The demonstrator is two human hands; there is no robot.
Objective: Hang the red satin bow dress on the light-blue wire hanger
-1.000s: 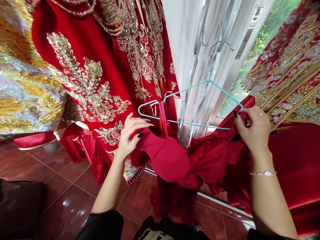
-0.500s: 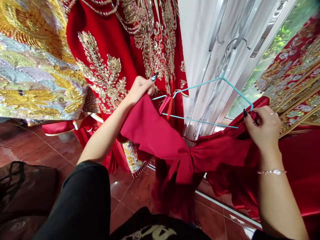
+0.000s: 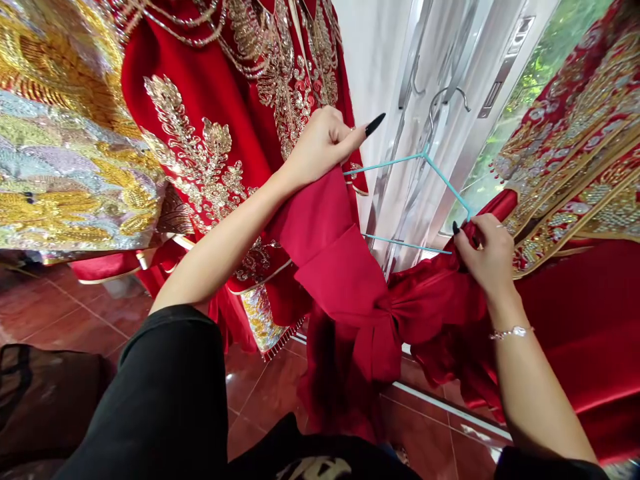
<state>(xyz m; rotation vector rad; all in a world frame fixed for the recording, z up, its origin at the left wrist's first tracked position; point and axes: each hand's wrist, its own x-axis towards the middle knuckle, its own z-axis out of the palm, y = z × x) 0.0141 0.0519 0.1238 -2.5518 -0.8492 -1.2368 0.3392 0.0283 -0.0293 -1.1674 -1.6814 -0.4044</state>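
A red dress [image 3: 345, 273] with a large bow at its front spreads between my hands. My left hand [image 3: 325, 143] is closed on its upper left edge, thumb stretched toward the hanger. Between the hands is a thin turquoise hanger [image 3: 395, 162] with a metal hook; its left end is hidden behind my left hand and the cloth. My right hand [image 3: 487, 253] pinches the dress's right edge at the hanger's right corner. Below the bow, the dress's skirt falls in dark folds toward the floor.
An embroidered red jacket [image 3: 210, 120] and a sequinned gold garment [image 3: 75, 133] hang at left. More beaded red clothing [image 3: 575, 167] hangs at right. A white door frame [image 3: 500, 87] with a metal latch stands behind. A dark bag [image 3: 50, 407] sits on the red tiled floor [image 3: 270, 400].
My left hand has moved right and up, bringing the dress's left edge over the hanger's left arm. The red strap seen there is now covered. My right hand and the hanger appear farther left.
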